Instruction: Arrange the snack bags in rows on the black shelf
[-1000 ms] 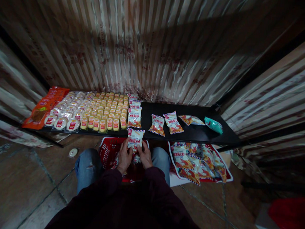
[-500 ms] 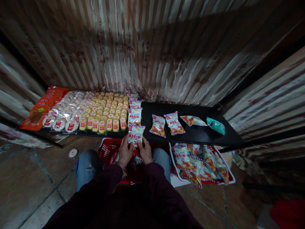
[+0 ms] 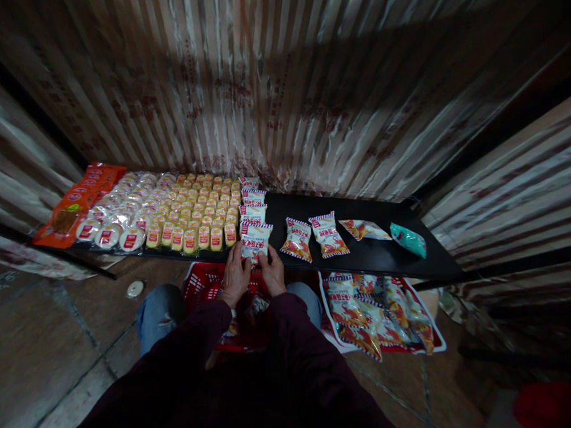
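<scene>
Between both hands is a white snack packet [image 3: 255, 239] with a striped top edge and red lettering. My left hand [image 3: 236, 276] grips its left side, and my right hand [image 3: 273, 273] its lower right. The packet is over the front edge of the black shelf [image 3: 286, 204], overlapping the front of a column of like packets [image 3: 253, 196]. Left of that column stand rows of small yellow wrapped cakes [image 3: 189, 240]. Two more snack packets, one left [image 3: 297, 239] and one right [image 3: 328, 234], lie apart on the shelf to the right.
White round wrapped cakes [image 3: 108, 235] and an orange bag [image 3: 75, 206] fill the shelf's left end. A tilted packet [image 3: 364, 229] and a green packet [image 3: 408, 239] lie farther right. Below are a red basket [image 3: 201, 276] and a packet-filled basket [image 3: 442, 345]. A striped curtain [image 3: 271, 82] hangs behind.
Both hands have moved the held packet slightly forward, farther onto the shelf and up against the packet column. The other packets lie as before; the view has shifted slightly.
</scene>
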The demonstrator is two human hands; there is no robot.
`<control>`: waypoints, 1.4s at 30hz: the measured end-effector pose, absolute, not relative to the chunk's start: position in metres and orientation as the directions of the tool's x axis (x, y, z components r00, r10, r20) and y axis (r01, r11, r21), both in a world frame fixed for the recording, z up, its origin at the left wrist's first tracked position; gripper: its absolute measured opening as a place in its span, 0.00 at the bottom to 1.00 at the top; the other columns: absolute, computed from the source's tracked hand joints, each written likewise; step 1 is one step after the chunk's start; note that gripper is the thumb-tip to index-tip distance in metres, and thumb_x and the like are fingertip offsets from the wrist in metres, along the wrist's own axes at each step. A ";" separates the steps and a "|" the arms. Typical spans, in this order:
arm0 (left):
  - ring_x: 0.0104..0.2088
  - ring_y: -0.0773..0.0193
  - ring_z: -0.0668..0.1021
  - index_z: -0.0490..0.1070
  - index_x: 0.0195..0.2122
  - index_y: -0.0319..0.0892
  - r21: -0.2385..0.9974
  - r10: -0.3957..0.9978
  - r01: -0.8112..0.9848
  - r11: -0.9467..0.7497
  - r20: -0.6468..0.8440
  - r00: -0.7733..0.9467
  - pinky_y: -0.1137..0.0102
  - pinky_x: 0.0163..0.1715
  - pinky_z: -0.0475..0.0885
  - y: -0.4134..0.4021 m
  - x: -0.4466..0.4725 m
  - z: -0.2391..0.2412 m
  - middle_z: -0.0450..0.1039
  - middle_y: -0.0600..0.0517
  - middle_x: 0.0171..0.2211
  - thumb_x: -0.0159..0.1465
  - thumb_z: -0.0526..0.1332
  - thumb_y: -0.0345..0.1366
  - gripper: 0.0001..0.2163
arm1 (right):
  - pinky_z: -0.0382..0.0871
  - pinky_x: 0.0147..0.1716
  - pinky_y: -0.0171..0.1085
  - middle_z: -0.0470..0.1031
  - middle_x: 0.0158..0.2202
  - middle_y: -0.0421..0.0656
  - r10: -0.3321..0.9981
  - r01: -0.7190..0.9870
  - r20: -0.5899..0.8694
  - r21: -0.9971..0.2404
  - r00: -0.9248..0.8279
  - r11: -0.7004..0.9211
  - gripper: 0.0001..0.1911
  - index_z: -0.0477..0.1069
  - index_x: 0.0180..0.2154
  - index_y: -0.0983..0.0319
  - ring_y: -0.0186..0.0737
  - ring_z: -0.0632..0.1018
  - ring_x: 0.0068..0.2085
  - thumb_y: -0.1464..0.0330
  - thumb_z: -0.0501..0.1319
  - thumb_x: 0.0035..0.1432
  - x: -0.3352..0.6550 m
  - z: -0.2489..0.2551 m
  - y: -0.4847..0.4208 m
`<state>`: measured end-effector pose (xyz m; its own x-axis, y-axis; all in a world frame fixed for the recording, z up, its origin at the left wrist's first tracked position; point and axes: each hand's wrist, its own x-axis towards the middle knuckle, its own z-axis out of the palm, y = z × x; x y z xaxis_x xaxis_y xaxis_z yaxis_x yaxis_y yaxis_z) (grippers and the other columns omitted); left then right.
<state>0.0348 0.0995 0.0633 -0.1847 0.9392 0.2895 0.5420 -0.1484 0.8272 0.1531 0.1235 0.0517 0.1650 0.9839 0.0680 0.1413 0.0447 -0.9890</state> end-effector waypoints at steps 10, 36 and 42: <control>0.63 0.53 0.63 0.55 0.64 0.38 0.734 0.912 0.644 -0.216 0.387 -0.134 0.55 0.62 0.61 0.123 0.037 0.063 0.60 0.39 0.62 0.64 0.52 0.31 0.25 | 0.68 0.52 0.46 0.77 0.50 0.48 0.975 0.214 0.122 -0.973 0.185 0.081 0.26 0.69 0.54 0.62 0.48 0.76 0.49 0.56 0.56 0.59 0.151 0.051 0.152; 0.69 0.50 0.43 0.53 0.65 0.39 0.446 0.858 0.821 -0.356 0.504 0.098 0.47 0.63 0.55 0.123 0.039 0.037 0.43 0.38 0.69 0.64 0.50 0.26 0.26 | 0.52 0.63 0.49 0.59 0.65 0.52 0.969 0.304 0.118 -0.951 0.218 0.047 0.36 0.53 0.65 0.64 0.47 0.61 0.64 0.51 0.51 0.62 0.148 0.054 0.174; 0.69 0.50 0.45 0.53 0.65 0.40 0.460 0.861 0.822 -0.337 0.504 0.071 0.47 0.62 0.57 0.126 0.038 0.030 0.45 0.37 0.69 0.63 0.49 0.24 0.27 | 0.59 0.60 0.45 0.70 0.58 0.47 0.979 0.293 0.123 -0.953 0.165 0.070 0.29 0.64 0.59 0.60 0.45 0.70 0.58 0.52 0.48 0.64 0.140 0.050 0.184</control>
<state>0.0379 0.1260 0.0303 0.0711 0.8606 0.5043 0.8215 -0.3373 0.4597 0.1398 0.1841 0.0501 0.1654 0.9786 0.1228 0.2934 0.0700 -0.9534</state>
